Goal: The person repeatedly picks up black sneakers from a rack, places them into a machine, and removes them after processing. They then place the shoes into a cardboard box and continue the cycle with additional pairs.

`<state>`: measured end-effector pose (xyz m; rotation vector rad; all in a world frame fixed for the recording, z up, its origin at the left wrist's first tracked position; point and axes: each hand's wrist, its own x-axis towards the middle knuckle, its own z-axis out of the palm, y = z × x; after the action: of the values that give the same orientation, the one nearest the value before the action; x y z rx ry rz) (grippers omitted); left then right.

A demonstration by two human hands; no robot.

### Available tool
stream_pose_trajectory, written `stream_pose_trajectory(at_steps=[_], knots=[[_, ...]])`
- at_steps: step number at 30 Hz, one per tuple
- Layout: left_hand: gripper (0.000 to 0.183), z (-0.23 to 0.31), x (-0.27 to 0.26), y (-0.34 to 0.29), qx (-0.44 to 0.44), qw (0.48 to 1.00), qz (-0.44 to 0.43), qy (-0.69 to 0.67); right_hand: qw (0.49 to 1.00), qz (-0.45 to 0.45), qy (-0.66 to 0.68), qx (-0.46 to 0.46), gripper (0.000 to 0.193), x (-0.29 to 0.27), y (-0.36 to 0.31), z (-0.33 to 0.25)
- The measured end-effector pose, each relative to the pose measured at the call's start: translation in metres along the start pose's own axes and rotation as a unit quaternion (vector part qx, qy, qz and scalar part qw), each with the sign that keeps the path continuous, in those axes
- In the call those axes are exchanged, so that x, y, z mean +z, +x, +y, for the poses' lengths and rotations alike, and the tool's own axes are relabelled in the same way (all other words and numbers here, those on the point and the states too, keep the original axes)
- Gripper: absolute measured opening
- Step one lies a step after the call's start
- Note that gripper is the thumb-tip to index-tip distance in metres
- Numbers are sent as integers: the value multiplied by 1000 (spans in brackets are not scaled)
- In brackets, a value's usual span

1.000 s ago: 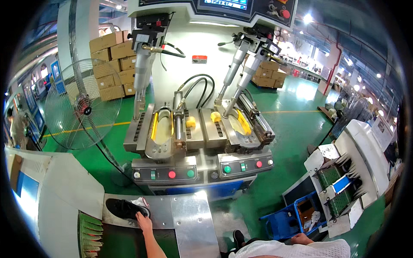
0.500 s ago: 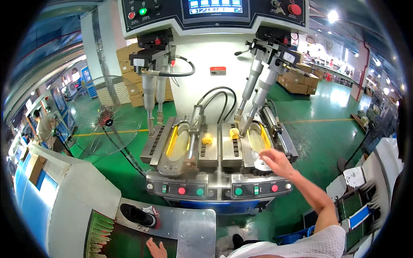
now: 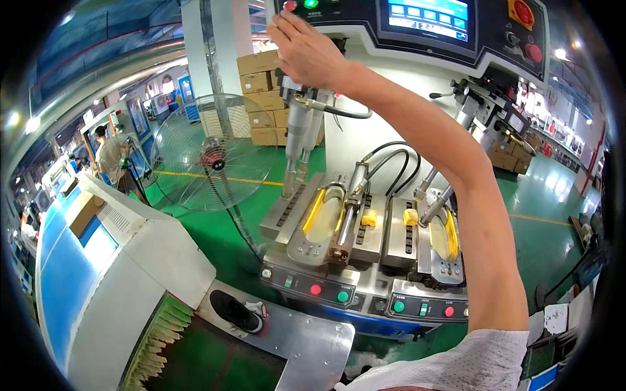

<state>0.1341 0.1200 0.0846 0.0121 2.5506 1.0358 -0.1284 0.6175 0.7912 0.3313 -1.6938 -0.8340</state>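
My right hand [image 3: 308, 53] is raised at the upper left of the machine, its bare forearm crossing in front of the machine. Its fingers reach up just under a red button [image 3: 289, 6] on the control panel [image 3: 352, 18]; whether they touch it I cannot tell. The hand holds nothing visible, and its fingers are loosely bent and partly apart. Below stand two shoe-shaped press stations, the left mould [image 3: 324, 218] and the right mould [image 3: 441, 238], each with yellow edging. A black shoe [image 3: 235, 311] lies on the metal shelf at the lower left. My left hand is out of view.
A large wire fan [image 3: 214, 156] stands left of the machine. A white and blue machine [image 3: 137, 260] with a bristle-edged opening fills the lower left. Cardboard boxes [image 3: 264, 101] are stacked behind. Another person [image 3: 112, 159] stands far left. Start buttons [image 3: 315, 289] line the machine's front.
My right hand has moved from the right mould up and left to the control panel. My left hand has left the view. The view has swung left.
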Motion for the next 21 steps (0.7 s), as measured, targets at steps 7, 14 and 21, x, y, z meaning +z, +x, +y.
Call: stream_pose_trajectory(at_steps=[7,14,21], knots=[[45,-32,-2,30,-43,998,-33,19,937,-265,-226,13,69,21,49,6],[32,-18,-17,93,90,988,-82,95,951,-215,-220,24,51,40,41,26],[44,72,-12,95,200,962,-183,-45,969,-194,-153,3,39,-1,29,16]])
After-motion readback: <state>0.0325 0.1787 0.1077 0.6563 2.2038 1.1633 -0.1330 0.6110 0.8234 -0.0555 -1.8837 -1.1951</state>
